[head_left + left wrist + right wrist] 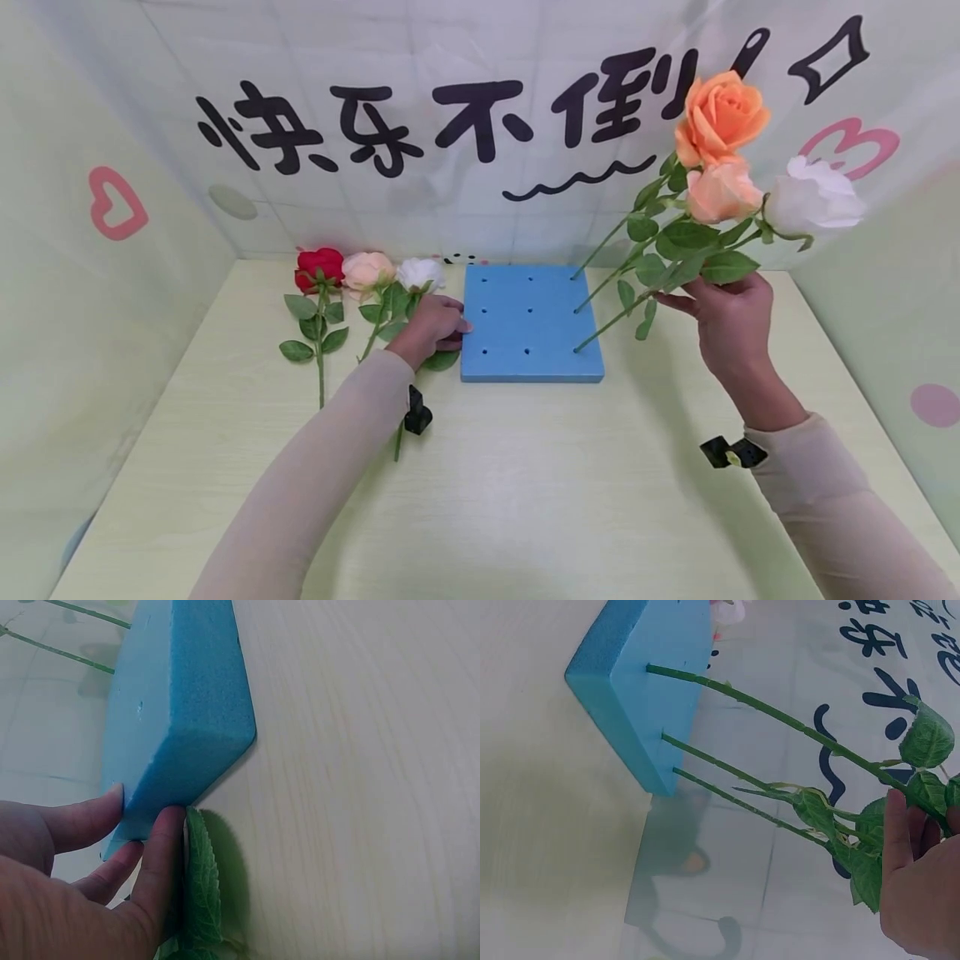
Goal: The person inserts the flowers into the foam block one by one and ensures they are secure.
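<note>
A blue foam block (506, 333) with rows of small holes lies flat on the table. My left hand (433, 325) holds its left edge, thumb on the top edge and fingers against the side. Three rose stems stand slanted in the right-hand holes, leaning right: an orange rose (723, 117), a peach rose (722, 193) and a white rose (813, 198). My right hand (735, 325) grips the white rose's green stem (802, 727) below the bloom, its tip in the block's near right hole. Leaves partly hide the fingers.
Left of the block lie a red rose (320, 271), a pale pink rose (367, 272) and another white rose (422, 273). My left forearm covers part of their stems. A green leaf (202, 877) lies beside my left fingers. Printed cloth (465, 208) hangs behind the table.
</note>
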Demonstrator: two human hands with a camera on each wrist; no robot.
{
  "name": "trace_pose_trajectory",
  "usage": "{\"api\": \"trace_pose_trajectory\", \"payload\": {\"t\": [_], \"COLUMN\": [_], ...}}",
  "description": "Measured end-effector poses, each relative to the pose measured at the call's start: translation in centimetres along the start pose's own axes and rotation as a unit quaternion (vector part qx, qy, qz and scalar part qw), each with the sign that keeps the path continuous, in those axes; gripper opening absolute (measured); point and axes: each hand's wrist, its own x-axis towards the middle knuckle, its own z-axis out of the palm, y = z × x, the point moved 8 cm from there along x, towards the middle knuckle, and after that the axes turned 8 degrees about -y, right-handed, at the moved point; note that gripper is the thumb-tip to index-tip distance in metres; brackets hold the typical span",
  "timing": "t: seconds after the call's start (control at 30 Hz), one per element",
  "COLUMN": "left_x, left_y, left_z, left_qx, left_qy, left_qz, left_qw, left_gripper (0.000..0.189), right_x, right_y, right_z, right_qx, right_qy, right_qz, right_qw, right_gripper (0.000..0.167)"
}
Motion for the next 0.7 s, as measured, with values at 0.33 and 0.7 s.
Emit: {"api": "trace_pose_trajectory", "payload": {"t": [0.33,0.7], "left_x": [-0.10,-0.18], "left_y": [0.03,-0.05], "left_z": [-0.03,0.14], "left_qx": [-0.005,-0.003], "left_qy": [0.003,0.003], "left_qz": [0.002,-0.002], "left_qw": [1.0000,1.0000], "left_gripper": [0.052,0.052], "right_x": [-0.18,-0.63], "right_y": [0.95,1.03], "right_z": [0.89,0.07], "right_qx": [-0.044,-0.055], "right_qy": [0.018,0.038], "right_qz": [0.002,0.016], "right_qw": [0.9989,0.9976], "right_gripper": [0.034,0.036]}}
